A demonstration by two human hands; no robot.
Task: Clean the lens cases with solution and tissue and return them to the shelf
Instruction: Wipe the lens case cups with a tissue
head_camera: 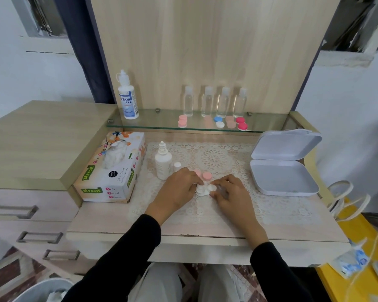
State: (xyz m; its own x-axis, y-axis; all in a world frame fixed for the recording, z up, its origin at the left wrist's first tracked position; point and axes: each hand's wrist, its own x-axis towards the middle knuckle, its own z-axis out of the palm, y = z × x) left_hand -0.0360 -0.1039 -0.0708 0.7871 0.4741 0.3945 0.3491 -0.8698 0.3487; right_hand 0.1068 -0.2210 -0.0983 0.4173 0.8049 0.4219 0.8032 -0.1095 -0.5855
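White moulded plastic, the lens case (205, 189) lies between your two grips on the lace mat (216, 158) of the counter (292, 219). The left grip (181, 186) pinches its near end with curled fingers. The right grip (229, 191) pinches the opposite end likewise, so both are clamped on the one case.

Expect the case to be very light and rigid, and slippery once wetted with solution. It will probably skid or flip if you press on one well only. Take hold at the outer rims of the wells, thumb against forefinger, and keep it low over the mat.

The case appears as two shallow round wells joined side by side, uncapped (whether tissue is wadded into them cannot be told). Two pink caps (206, 175) sit just beyond the grips. The solution bottle (163, 162) stands just beyond the left grip, with a small white cap (177, 165) beside it. The shelved cases (219, 124) wait on the glass shelf (162, 125), well beyond both grips.
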